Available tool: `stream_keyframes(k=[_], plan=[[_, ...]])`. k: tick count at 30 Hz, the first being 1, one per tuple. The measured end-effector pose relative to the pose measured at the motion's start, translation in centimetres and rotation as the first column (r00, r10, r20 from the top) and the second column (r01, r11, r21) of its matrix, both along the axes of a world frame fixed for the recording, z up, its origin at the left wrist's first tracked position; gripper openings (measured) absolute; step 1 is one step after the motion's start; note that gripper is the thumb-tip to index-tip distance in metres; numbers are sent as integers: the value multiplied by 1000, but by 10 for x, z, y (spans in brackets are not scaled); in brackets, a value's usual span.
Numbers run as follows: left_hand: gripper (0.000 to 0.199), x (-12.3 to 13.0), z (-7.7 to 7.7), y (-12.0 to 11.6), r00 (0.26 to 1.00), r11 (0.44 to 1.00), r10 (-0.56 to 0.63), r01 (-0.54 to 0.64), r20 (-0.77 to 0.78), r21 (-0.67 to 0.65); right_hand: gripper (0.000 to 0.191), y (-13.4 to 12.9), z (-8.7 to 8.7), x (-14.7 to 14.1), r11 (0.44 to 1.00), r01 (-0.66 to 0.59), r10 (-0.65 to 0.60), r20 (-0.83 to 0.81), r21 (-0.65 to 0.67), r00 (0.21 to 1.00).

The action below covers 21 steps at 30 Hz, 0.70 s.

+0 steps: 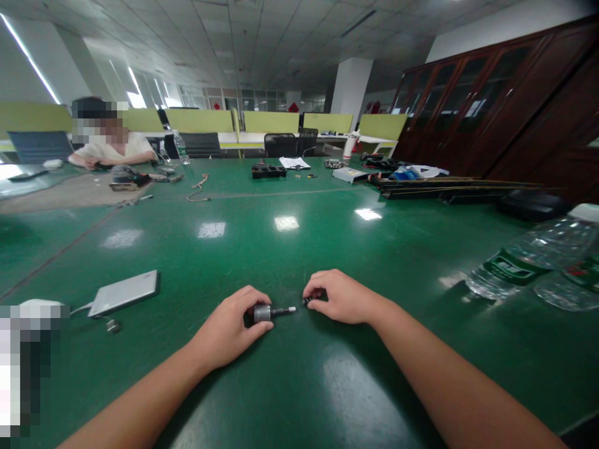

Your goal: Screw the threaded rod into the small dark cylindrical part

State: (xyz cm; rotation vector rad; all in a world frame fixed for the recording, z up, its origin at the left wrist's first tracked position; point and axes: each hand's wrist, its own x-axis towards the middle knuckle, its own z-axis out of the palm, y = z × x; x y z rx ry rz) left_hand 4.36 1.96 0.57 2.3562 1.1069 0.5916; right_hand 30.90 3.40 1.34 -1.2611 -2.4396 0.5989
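Observation:
My left hand [234, 324] is closed around a grey metal cylinder with a thin shaft [262, 313], which looks like a small motor part. Its shaft points right and ends in a bright tip. Just past that tip, my right hand [344, 296] pinches a small dark ridged piece [307, 301] between thumb and fingers. A short gap separates this piece from the shaft. Fingers cover part of both items, so their full shapes are hidden. Both hands rest low over the green tabletop [262, 249].
On the left lie a silver slab-shaped device [124, 293] with a cable and a small metal piece [113, 325]. Clear water bottles [519, 265] stand at right. Farther back are a black tray-like part [269, 171], long dark strips [421, 189] and a seated person [116, 146].

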Motion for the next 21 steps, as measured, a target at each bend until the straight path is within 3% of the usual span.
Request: stream_keyframes(k=[11,21], plan=[[19,0,-1,1,1000,1000,-5,5,-1,-11,12,-5,0,-11,998,-55,55,-7,-12,998],[20,-1,-3,3,1000,1000,1,-1,1,-15,12,-4,-4,-17,999,-31,30,-44,-12,999]])
